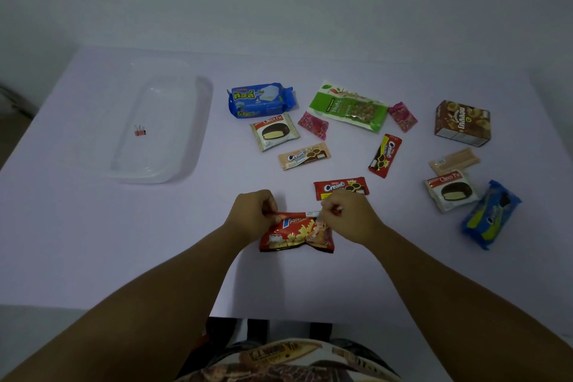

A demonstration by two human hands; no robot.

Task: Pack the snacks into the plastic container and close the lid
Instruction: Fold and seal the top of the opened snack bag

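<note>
A pale, smooth surface (93,242) fills most of the frame. In the upper left lies the plastic container (161,130), a clear, shallow, round-cornered rectangle that nearly melts into the surface; a small red binder clip (140,131) sits in or on it, which of the two cannot be told.

At lower centre, both hands work on a red, crinkly foil snack bag (296,234) lying flat. The left hand (254,215) has its fingers curled tight, pinching the bag's top left corner. The right hand (350,215) is likewise curled, pinching the top edge at the right.

The other snacks lie scattered across the centre and right, all outside the container: a glossy blue wafer pack (260,99), a green nut pouch (350,107), two small pink candy wrappers (313,125) (402,116), a brown cardboard box (462,122), two square Choco Pie packets (274,132) (451,190), slim Cream-O packs in beige (304,156) and red (341,187) (385,155), a tan wafer stick pack (454,161), and a blue cookie pack (491,214) at the right edge.
</note>
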